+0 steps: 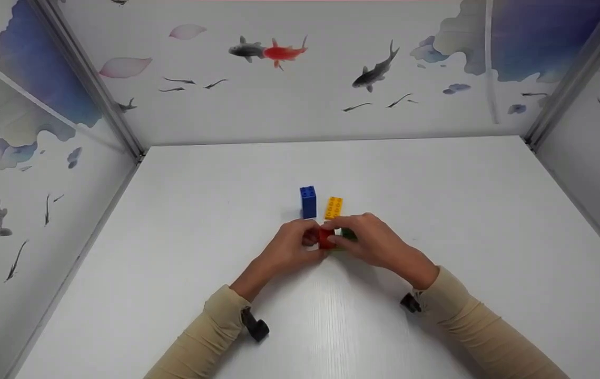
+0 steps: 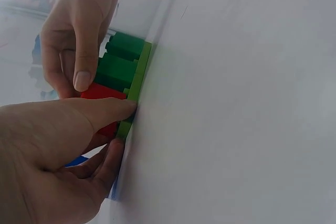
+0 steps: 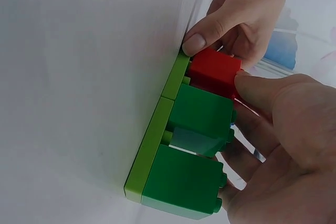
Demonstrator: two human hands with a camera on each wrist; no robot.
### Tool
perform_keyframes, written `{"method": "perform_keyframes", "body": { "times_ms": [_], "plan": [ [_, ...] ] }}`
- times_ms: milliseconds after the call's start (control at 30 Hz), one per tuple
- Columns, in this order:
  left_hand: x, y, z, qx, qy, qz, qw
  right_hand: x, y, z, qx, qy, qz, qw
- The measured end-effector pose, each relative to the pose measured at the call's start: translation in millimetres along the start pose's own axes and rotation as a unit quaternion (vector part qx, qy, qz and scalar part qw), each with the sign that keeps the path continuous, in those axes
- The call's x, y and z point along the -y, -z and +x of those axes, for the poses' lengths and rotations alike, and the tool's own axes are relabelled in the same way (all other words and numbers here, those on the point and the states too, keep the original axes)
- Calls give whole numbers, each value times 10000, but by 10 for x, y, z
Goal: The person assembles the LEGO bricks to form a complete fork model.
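A red toy brick [image 3: 214,72] stands slightly tilted at one end of a low row of lime green bricks [image 3: 149,150]. My right hand [image 1: 376,242] pinches the red brick between thumb and fingers. With its thumb at the lime row's side and its fingers by the end, my left hand [image 1: 292,245] grips that row. Two dark green bricks, one beside the red [image 3: 202,114] and one farther along [image 3: 184,179], sit on the lime row with a gap between them. In the head view the hands hide most of this build.
Just beyond the hands, a tall blue brick stack [image 1: 308,202] stands upright on the white table [image 1: 215,184]. To its right lies a flat yellow brick [image 1: 333,207], studs up. Printed panels [image 1: 300,105] wall the table at the back and both sides.
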State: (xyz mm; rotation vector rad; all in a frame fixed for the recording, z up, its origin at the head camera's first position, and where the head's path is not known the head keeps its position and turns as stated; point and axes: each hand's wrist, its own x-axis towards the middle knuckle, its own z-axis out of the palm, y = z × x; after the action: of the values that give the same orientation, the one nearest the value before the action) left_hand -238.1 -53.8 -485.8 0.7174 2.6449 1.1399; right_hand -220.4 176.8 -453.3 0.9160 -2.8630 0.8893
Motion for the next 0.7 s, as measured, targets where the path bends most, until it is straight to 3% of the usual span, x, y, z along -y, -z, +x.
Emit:
{"method": "perform_keyframes", "body": {
  "times_ms": [700],
  "plan": [
    [6, -17, -5, -34, 32, -30, 10000, -2, 6, 5, 43, -76, -77, 9999]
  ]
}}
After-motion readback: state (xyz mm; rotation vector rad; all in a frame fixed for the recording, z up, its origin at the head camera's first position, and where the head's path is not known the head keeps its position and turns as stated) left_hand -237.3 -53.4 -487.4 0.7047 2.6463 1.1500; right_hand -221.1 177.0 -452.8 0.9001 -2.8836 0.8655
